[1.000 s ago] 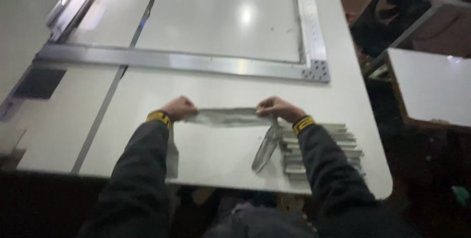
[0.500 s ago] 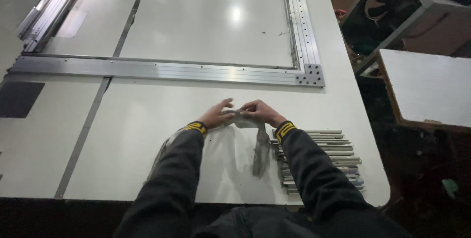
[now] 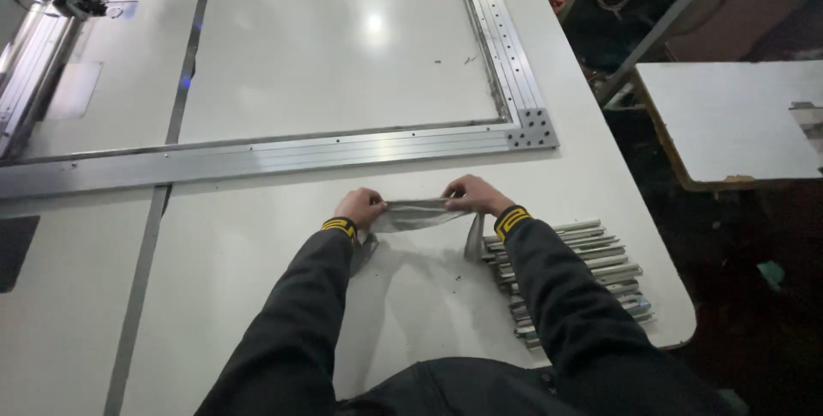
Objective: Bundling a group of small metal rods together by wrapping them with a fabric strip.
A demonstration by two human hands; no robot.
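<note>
I hold a grey strip point(image 3: 414, 214) of thin, limp material between both hands, just above the white tabletop point(image 3: 257, 296). My left hand point(image 3: 360, 208) is closed on the strip's left end; my right hand point(image 3: 474, 195) is closed on its right end. The strip spans the gap between the hands and sags slightly in the middle. Each end hangs down past its hand toward the tabletop; I cannot tell whether the ends touch it.

Both sleeves are dark, with a yellow-and-black cuff band at each wrist.

A stack point(image 3: 573, 274) of long, flat, grey-and-silver pieces lies on the tabletop just beside my right forearm, near the tabletop's right edge. The pieces lie roughly parallel.

A metal frame point(image 3: 283, 157) of flat rails lies on the tabletop beyond the hands, well apart from them. One rail runs across the view; another runs away from me, and the two meet at a bolted corner plate point(image 3: 533, 129).

A second, smaller table point(image 3: 729, 120) stands to the right, apart from the tabletop.
</note>
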